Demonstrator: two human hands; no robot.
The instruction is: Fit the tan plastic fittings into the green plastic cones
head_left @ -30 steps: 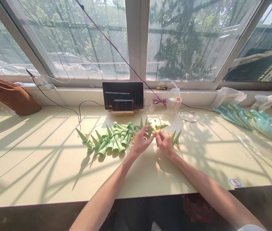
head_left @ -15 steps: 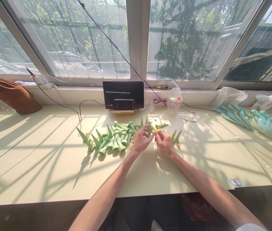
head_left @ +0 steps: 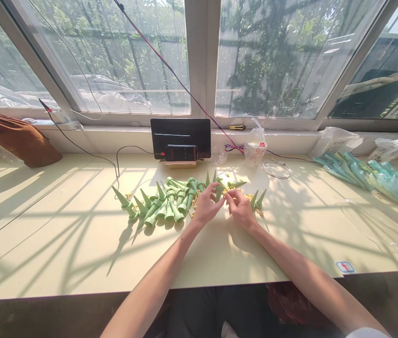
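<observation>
My left hand (head_left: pixel 207 204) is curled round a green cone (head_left: pixel 218 191) just right of the main pile. Close beside it, my right hand (head_left: pixel 241 208) has its thumb and forefinger pinched together near the cone, on something too small to make out. Several green cones (head_left: pixel 170 206) lie heaped to the left of my hands. Two more green cones (head_left: pixel 259 201) stand at the right of my right hand. Small yellow pieces (head_left: pixel 227 175) are scattered behind and between the cones.
A black tablet (head_left: pixel 181 134) with a phone (head_left: pixel 182 153) before it stands by the window. A brown bag (head_left: pixel 19 138) lies far left. A plastic cup (head_left: pixel 255 146) and coiled cable (head_left: pixel 276 170) are behind right, with teal plastic packets (head_left: pixel 357 173) farther right.
My right hand has shifted very slightly; its fingertips remain close to my left hand. Nothing else has visibly moved.
</observation>
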